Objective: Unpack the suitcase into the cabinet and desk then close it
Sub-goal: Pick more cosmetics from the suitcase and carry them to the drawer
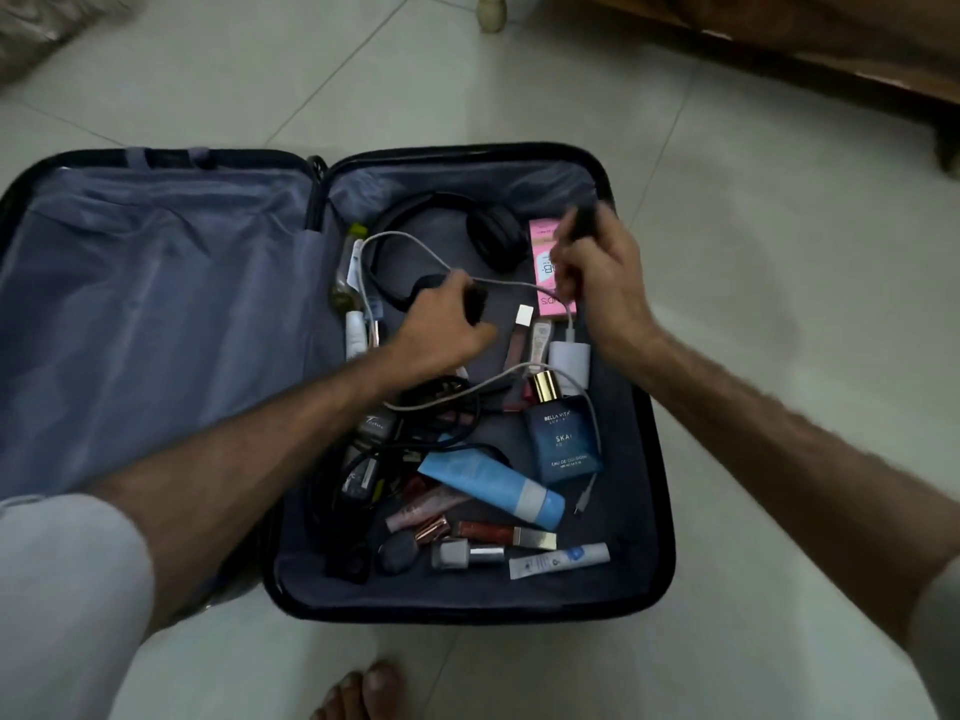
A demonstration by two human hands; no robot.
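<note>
Pale tiled floor [727,252] carries the open dark suitcase [641,511] lying flat, a bare foot [363,691] just below it, wooden furniture [779,49] top right.

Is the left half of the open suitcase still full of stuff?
No, the left half shows only bare blue lining, while the loose items lie in the right half.

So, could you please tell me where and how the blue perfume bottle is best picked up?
Grip the perfume bottle across its flat blue body, coming from above. It lies flat with its gold cap toward the white charger, and a white cable runs over it, so probably lift it clear of that.
</note>
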